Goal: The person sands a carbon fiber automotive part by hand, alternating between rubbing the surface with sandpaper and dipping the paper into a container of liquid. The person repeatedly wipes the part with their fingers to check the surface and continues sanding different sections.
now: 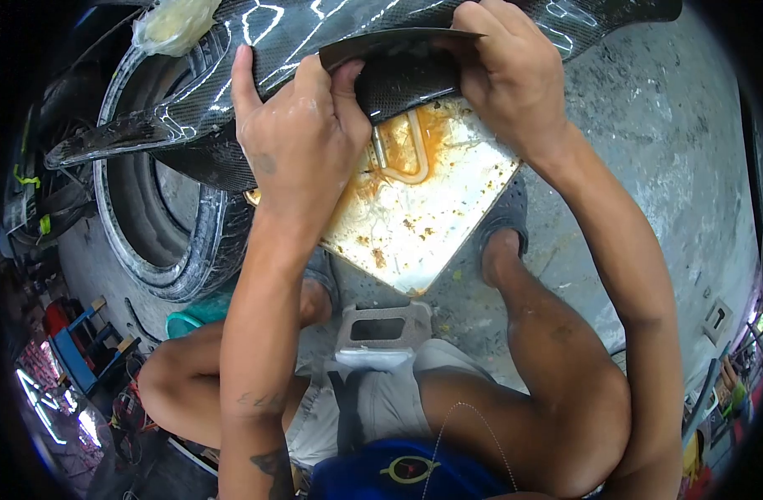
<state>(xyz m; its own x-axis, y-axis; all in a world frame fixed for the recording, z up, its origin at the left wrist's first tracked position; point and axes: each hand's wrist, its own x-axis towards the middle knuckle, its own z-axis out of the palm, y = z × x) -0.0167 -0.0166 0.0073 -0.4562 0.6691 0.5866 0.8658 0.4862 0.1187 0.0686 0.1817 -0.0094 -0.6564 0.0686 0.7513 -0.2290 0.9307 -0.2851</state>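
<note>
Pinched at its two ends, a thin dark strip [390, 42] is held in the head view between the left hand [294, 125], whose thumb and curled fingers close on one end, and the right hand [515, 79], folded around the other; the right fingertips are largely hidden, so how firmly they press I cannot tell. It bows across the near edge of a glossy woven panel [356, 17], and whether its underside touches the panel is unclear. If one end slipped from the fingers, the bent strip could spring straight, and a pull from one hand alone might crease or tear it. Knuckles so close to the panel could scrape against its edge. The panel spreads over a tyre [219, 242] on the left and a rust-stained metal plate [431, 225] in front; if it is not fixed there, uneven pressure could rock or slide it. A bent tube [419, 146] on the plate lies just below the panel's edge, where a shifting panel might knock it and get scratched.
</note>
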